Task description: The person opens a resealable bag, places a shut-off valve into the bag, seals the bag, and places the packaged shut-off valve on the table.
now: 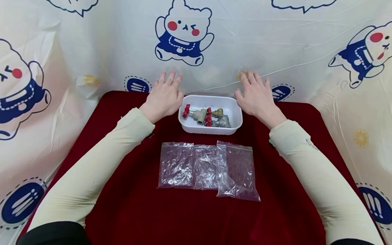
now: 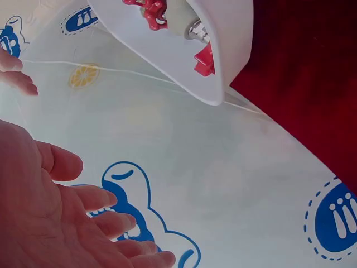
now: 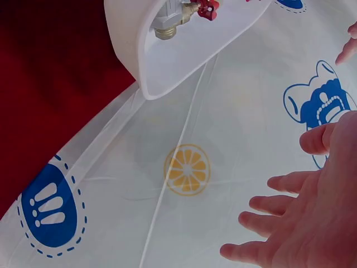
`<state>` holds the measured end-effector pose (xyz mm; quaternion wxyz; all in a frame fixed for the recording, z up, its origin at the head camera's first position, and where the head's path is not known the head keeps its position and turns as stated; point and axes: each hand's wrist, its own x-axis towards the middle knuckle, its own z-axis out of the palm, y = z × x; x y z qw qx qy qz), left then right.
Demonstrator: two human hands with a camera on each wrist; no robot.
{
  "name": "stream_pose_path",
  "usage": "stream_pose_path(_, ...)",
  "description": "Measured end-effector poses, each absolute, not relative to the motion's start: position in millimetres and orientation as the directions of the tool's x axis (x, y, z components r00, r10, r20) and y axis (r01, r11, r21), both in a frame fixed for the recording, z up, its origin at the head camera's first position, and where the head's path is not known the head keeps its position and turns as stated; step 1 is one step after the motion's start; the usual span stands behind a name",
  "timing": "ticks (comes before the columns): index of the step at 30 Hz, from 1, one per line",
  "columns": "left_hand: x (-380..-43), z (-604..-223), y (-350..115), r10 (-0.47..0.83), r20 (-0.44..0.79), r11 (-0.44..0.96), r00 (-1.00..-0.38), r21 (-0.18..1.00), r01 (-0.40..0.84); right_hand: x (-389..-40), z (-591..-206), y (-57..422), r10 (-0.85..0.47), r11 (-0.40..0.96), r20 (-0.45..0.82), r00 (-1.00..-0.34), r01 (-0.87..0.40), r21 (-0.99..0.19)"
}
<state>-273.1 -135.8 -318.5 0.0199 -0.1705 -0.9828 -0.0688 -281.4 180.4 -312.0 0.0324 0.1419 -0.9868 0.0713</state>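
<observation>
My left hand (image 1: 164, 99), fingers extended, is by the left end of a white plastic tray (image 1: 210, 130) and holds nothing. Past the tray's right end, my right hand (image 1: 256, 99) likewise has its fingers spread with nothing in them. Inside the tray lie three valves with red handles: a grey plastic one (image 1: 201, 116) at the left, a small brass one (image 1: 218, 112) behind, and a silvery metal one (image 1: 223, 121) at the front right. Both wrist views show bare palms and straight fingers, with the tray's end above.
Three clear zip bags lie side by side in front of the tray: a left bag (image 1: 176, 168), a middle bag (image 1: 204, 171) and a larger right bag (image 1: 237, 174) overlapping it. A dark red cloth (image 1: 192, 223) covers the table. A printed white curtain (image 1: 244, 37) hangs behind its far edge.
</observation>
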Motion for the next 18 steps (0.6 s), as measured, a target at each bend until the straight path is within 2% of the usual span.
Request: stream_pose_path(18,-255,-325,-133,0.347,0.124,0.921,-0.930,0.141,0.363,-264,-324,182,-0.294,0.942,0.098,-0.951,-0.306,-0.140)
